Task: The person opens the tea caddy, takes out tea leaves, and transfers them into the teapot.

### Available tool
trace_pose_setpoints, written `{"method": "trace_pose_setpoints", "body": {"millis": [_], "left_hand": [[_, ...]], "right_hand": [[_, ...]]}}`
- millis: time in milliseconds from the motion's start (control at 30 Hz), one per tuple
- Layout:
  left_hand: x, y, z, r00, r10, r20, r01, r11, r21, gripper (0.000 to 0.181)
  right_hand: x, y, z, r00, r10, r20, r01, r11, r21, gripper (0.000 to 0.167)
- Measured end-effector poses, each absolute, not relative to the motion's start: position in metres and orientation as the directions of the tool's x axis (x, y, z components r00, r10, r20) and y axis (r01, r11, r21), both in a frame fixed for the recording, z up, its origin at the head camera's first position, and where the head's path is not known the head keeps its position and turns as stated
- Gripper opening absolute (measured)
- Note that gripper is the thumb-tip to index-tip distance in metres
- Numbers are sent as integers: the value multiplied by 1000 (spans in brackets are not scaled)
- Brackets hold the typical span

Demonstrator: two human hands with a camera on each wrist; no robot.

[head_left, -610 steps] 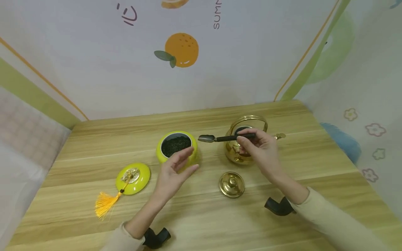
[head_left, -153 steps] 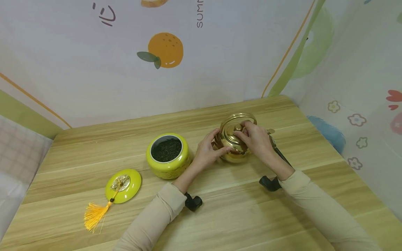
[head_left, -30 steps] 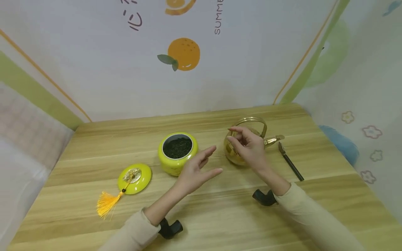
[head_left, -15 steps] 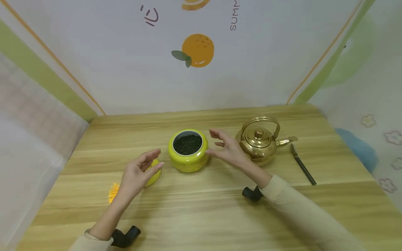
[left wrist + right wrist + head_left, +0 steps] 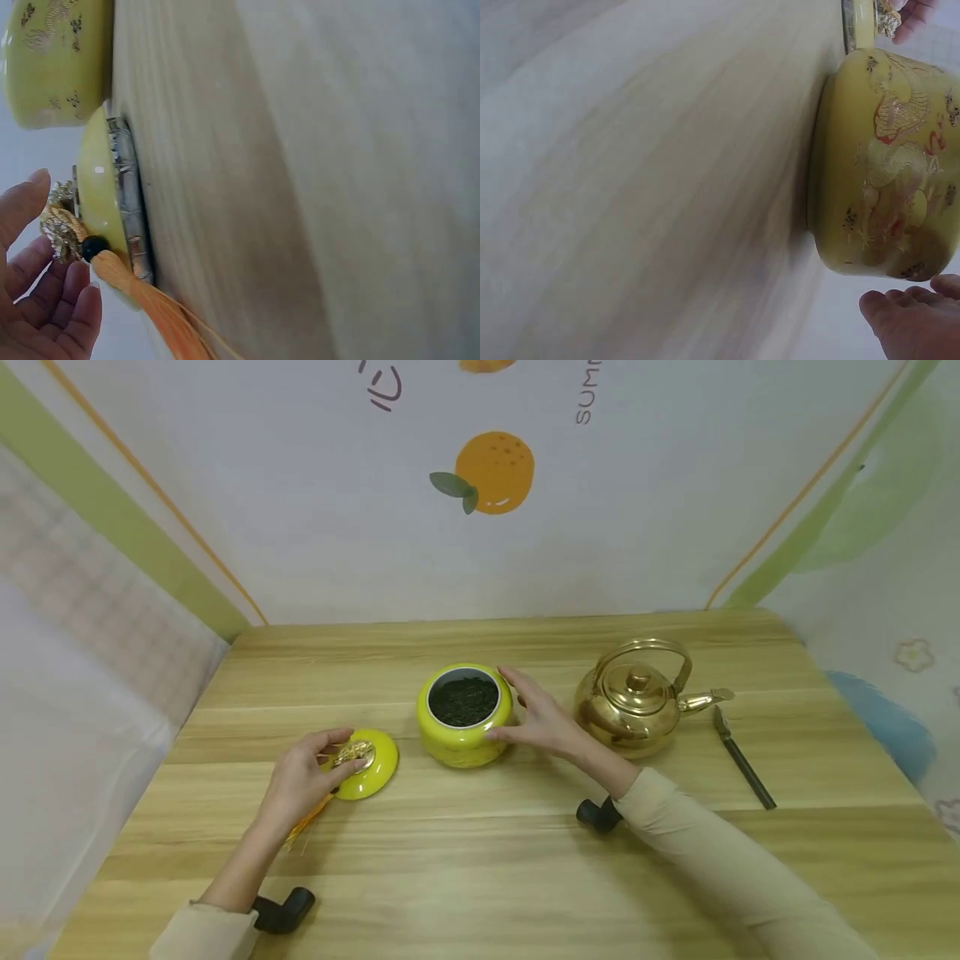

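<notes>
A yellow lid (image 5: 381,762) with a gold ornamental knob (image 5: 64,223) and an orange tassel (image 5: 154,304) lies flat on the table. My left hand (image 5: 300,777) has its thumb and fingers on either side of the knob; whether they touch it I cannot tell. Beside the lid stands an uncovered yellow jar (image 5: 459,747), filled with dark tea leaves (image 5: 463,700) and decorated with dragons. My right hand (image 5: 543,722) is at the jar's right side, fingers and thumb spread along its wall. In the right wrist view, its fingertips (image 5: 874,304) appear just off the jar.
To the right stands a gold teapot (image 5: 626,714) with its lid on, its spout (image 5: 701,700) pointing right. A dark-handled scoop (image 5: 746,768) lies beyond the spout. Black wrist mounts (image 5: 285,910) hang under both wrists. A printed cloth wall (image 5: 360,560) rises behind the table.
My right hand left the teapot, now covered, and came left to the jar. My left hand moved left to the lid's knob. Earlier, the right hand held the scoop, which now lies on the table.
</notes>
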State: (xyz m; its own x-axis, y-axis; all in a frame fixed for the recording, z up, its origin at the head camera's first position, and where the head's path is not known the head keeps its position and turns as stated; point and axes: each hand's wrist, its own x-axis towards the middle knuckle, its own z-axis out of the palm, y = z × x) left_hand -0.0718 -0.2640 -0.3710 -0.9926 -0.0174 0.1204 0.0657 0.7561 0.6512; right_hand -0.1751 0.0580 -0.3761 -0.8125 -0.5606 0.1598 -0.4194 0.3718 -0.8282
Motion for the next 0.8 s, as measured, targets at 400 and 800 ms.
{"method": "trace_pose_setpoints", "body": {"millis": [400, 800], "left_hand": [[-82, -268, -379, -988, 32, 149, 117, 789, 603, 39], [-85, -268, -378, -990, 39, 135, 111, 808, 579, 23]], "right_hand": [[-177, 52, -383, -815, -565, 128, -355, 312, -881, 100], [-159, 50, -354, -824, -557, 105, -322, 307, -895, 92]]}}
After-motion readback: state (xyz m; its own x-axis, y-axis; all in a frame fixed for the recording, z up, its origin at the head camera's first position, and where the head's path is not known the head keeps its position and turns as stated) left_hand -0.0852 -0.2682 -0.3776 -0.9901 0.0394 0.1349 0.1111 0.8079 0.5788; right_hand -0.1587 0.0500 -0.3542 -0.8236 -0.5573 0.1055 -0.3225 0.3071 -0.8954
